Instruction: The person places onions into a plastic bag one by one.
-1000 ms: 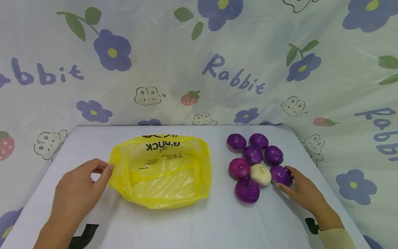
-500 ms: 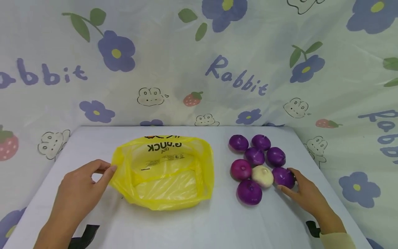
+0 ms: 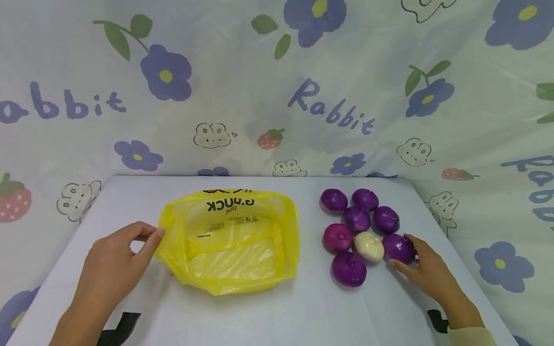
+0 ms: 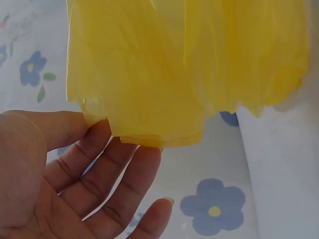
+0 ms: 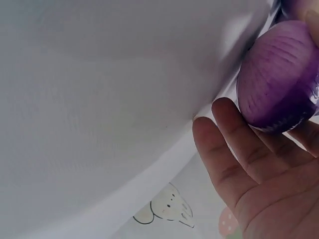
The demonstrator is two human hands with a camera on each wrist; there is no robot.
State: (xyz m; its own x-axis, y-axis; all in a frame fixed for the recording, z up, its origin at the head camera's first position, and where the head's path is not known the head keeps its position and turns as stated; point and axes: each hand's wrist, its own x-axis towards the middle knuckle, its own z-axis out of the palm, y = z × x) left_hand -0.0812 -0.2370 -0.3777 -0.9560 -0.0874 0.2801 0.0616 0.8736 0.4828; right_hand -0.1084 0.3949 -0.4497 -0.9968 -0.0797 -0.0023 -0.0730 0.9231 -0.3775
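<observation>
In the head view my left hand (image 3: 112, 262) pinches the left rim of a yellow plastic bag (image 3: 285, 230). The bag's mouth gapes toward me, with printed lettering on its back wall. The left wrist view shows the bag's edge (image 4: 144, 99) between thumb and forefinger, the other fingers loosely bent behind it. To the right, my right hand (image 3: 433, 281) holds a purple onion (image 3: 398, 249) between thumb and fingers, low at the table. That onion (image 5: 279, 74) lies against the fingers in the right wrist view, where the thumb is mostly cut off.
Beside the held onion sits a pale peeled onion (image 3: 369, 247). Several other purple onions (image 3: 348, 270) cluster on the white table (image 3: 259, 319), right of the bag. Black pieces (image 3: 121, 329) lie near the front. A patterned cloth (image 3: 242, 91) hangs behind.
The head view shifts slightly, so everything sits a little further right and lower. The pale onion appears turned a little beside the held one. Both hands keep their places on bag and onion.
</observation>
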